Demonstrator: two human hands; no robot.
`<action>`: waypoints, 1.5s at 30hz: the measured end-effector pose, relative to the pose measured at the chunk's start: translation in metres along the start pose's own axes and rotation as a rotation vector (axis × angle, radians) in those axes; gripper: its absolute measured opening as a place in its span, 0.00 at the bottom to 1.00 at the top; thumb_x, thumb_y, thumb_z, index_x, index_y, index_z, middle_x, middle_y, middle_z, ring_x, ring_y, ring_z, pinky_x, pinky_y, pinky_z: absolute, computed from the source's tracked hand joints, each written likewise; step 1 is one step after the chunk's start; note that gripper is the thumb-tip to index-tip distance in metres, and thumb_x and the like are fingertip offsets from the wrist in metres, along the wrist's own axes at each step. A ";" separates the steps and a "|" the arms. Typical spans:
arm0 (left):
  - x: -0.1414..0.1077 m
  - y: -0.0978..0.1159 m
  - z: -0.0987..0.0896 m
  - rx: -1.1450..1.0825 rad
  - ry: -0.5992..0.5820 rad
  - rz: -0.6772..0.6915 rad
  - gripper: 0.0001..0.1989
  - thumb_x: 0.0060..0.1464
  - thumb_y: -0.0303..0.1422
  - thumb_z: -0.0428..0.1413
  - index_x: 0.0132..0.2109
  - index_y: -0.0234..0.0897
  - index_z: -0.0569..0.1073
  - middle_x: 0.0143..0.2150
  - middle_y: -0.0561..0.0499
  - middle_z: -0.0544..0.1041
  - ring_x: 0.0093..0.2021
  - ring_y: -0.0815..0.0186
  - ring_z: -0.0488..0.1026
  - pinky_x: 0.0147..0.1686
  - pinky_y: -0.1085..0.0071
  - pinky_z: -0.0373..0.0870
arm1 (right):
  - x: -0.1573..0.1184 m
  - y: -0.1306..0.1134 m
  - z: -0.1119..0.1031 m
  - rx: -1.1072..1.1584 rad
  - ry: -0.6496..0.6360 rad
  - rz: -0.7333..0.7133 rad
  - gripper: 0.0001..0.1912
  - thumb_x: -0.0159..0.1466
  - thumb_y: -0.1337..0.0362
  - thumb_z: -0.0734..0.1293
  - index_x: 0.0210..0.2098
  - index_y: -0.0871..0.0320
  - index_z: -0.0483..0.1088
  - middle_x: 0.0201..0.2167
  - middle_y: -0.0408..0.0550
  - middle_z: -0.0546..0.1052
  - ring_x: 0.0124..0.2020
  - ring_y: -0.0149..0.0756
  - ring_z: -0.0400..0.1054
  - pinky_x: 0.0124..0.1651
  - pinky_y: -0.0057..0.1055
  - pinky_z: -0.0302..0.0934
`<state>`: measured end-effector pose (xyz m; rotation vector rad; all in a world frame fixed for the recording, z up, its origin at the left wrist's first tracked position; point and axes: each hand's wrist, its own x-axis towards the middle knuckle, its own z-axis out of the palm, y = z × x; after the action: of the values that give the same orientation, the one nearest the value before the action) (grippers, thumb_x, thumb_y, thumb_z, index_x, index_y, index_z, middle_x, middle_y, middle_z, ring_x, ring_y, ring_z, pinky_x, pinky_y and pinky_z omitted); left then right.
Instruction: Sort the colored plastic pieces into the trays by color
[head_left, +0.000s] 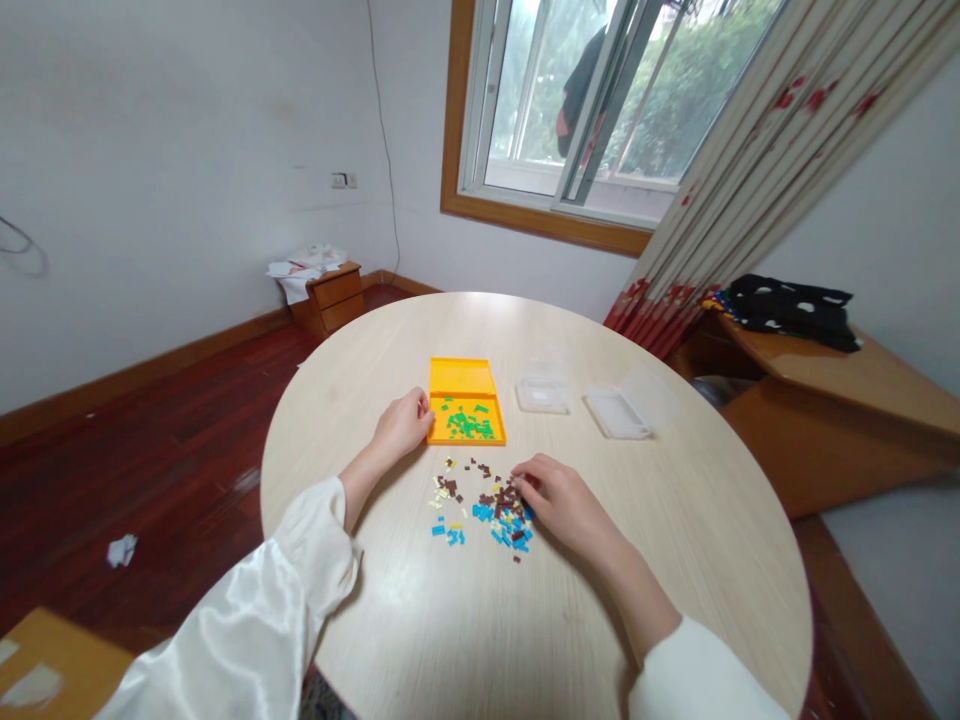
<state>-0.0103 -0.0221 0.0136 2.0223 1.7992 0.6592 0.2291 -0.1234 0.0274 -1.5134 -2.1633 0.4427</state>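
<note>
An open yellow plastic box [467, 443] lies on the table with its lid folded back, and small green building bricks [470, 426] are scattered inside. My left hand [405, 422] is closed at the box's left wall, its thumb and fingertips on the edge. On the tabletop in front of the box lies a loose pile of small brown bricks [504, 497], blue bricks [512, 535] and cream bricks [437, 493], with a few yellow ones. My right hand [553, 495] reaches into the pile's right side, fingertips drawn together among the brown bricks; what they pinch is too small to make out.
Two clear plastic boxes [543, 395] [618, 413] stand open on the round table [360, 380], right of the yellow box. Beyond are a small drawer cabinet [335, 297] with papers, a curtained window, and a wooden desk [862, 400] with folded dark cloth. Someone stands outside the window.
</note>
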 end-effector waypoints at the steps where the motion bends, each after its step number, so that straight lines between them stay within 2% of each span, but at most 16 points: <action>1: 0.000 0.000 -0.001 -0.001 -0.006 -0.015 0.02 0.52 0.29 0.51 0.36 0.37 0.67 0.30 0.50 0.74 0.31 0.64 0.70 0.28 0.72 0.59 | 0.000 0.002 -0.001 -0.019 -0.015 0.043 0.09 0.61 0.68 0.60 0.32 0.57 0.73 0.31 0.49 0.76 0.35 0.37 0.70 0.38 0.32 0.61; 4: 0.000 0.001 -0.002 0.008 -0.011 -0.050 0.08 0.52 0.30 0.52 0.41 0.35 0.68 0.33 0.47 0.75 0.34 0.62 0.71 0.31 0.70 0.61 | 0.000 0.002 -0.001 -0.001 -0.062 0.088 0.10 0.61 0.68 0.60 0.30 0.57 0.73 0.29 0.48 0.77 0.32 0.37 0.70 0.35 0.31 0.60; 9: 0.005 -0.001 0.002 0.118 0.063 -0.092 0.19 0.52 0.35 0.52 0.51 0.33 0.67 0.46 0.39 0.73 0.50 0.52 0.67 0.47 0.61 0.60 | 0.000 -0.011 0.003 0.171 -0.092 -0.006 0.12 0.62 0.67 0.58 0.29 0.57 0.73 0.27 0.46 0.77 0.29 0.35 0.70 0.32 0.29 0.61; 13: 0.011 -0.001 0.004 0.119 -0.022 -0.147 0.23 0.53 0.36 0.50 0.55 0.33 0.66 0.53 0.37 0.69 0.54 0.51 0.64 0.49 0.61 0.59 | 0.001 -0.010 0.008 0.218 -0.003 -0.037 0.10 0.61 0.67 0.59 0.33 0.57 0.73 0.30 0.47 0.77 0.31 0.35 0.70 0.35 0.30 0.63; 16: 0.014 0.001 0.005 0.092 -0.051 -0.136 0.22 0.53 0.34 0.50 0.56 0.35 0.67 0.53 0.39 0.69 0.54 0.53 0.64 0.50 0.63 0.59 | 0.004 0.003 0.014 0.213 0.130 -0.024 0.11 0.61 0.67 0.59 0.38 0.57 0.73 0.34 0.49 0.77 0.33 0.35 0.70 0.37 0.33 0.65; 18: 0.016 0.003 0.006 0.073 -0.039 -0.116 0.23 0.52 0.32 0.50 0.56 0.37 0.68 0.52 0.40 0.70 0.54 0.54 0.64 0.50 0.63 0.59 | 0.008 0.013 0.021 0.205 0.196 -0.010 0.14 0.61 0.66 0.60 0.44 0.57 0.71 0.39 0.51 0.76 0.38 0.37 0.71 0.42 0.36 0.65; 21: 0.018 0.002 0.009 0.038 -0.013 -0.087 0.22 0.51 0.30 0.50 0.55 0.37 0.69 0.51 0.41 0.71 0.52 0.54 0.66 0.50 0.63 0.60 | 0.014 0.026 0.033 0.158 0.225 -0.002 0.20 0.60 0.66 0.62 0.52 0.58 0.67 0.48 0.55 0.74 0.49 0.42 0.67 0.52 0.43 0.60; 23: 0.019 0.000 0.012 -0.020 0.002 -0.064 0.22 0.49 0.28 0.50 0.53 0.35 0.70 0.50 0.41 0.73 0.51 0.55 0.67 0.50 0.63 0.61 | 0.020 0.032 0.040 0.116 0.239 0.007 0.22 0.59 0.65 0.64 0.54 0.58 0.66 0.50 0.56 0.72 0.52 0.44 0.65 0.55 0.47 0.57; 31: 0.022 -0.004 0.014 -0.504 -0.054 0.022 0.27 0.41 0.18 0.47 0.50 0.32 0.73 0.44 0.47 0.78 0.44 0.62 0.73 0.45 0.67 0.69 | 0.052 0.034 0.048 0.123 0.250 0.020 0.30 0.56 0.64 0.68 0.58 0.59 0.62 0.47 0.56 0.75 0.48 0.46 0.69 0.52 0.47 0.59; 34: 0.023 -0.004 0.011 -0.646 -0.004 -0.047 0.29 0.41 0.17 0.48 0.53 0.32 0.70 0.45 0.46 0.77 0.43 0.65 0.73 0.43 0.70 0.70 | 0.058 0.034 0.048 0.121 0.248 0.023 0.30 0.56 0.65 0.68 0.58 0.58 0.61 0.47 0.56 0.75 0.49 0.46 0.69 0.53 0.48 0.58; 37: 0.024 -0.006 0.008 -0.781 0.045 -0.173 0.34 0.41 0.18 0.51 0.59 0.31 0.62 0.49 0.43 0.74 0.36 0.69 0.73 0.33 0.75 0.70 | 0.060 0.033 0.049 0.142 0.248 0.019 0.32 0.56 0.65 0.68 0.59 0.58 0.60 0.48 0.57 0.75 0.50 0.46 0.68 0.53 0.49 0.57; 40: 0.023 -0.008 0.006 -0.901 0.029 -0.200 0.38 0.41 0.19 0.51 0.63 0.34 0.56 0.50 0.44 0.72 0.32 0.73 0.72 0.26 0.78 0.66 | 0.059 0.033 0.049 0.153 0.247 0.023 0.34 0.56 0.66 0.68 0.61 0.59 0.57 0.47 0.56 0.75 0.50 0.46 0.68 0.53 0.49 0.57; 45: 0.023 -0.007 0.005 -0.963 0.011 -0.107 0.34 0.38 0.19 0.51 0.58 0.34 0.65 0.48 0.47 0.72 0.32 0.74 0.70 0.33 0.77 0.67 | 0.059 0.030 0.048 0.134 0.231 0.042 0.34 0.57 0.66 0.68 0.61 0.60 0.56 0.47 0.56 0.76 0.50 0.46 0.68 0.54 0.49 0.56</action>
<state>-0.0116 0.0020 0.0082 1.2515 1.1927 1.1998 0.2098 -0.0576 -0.0171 -1.4612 -1.8902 0.3971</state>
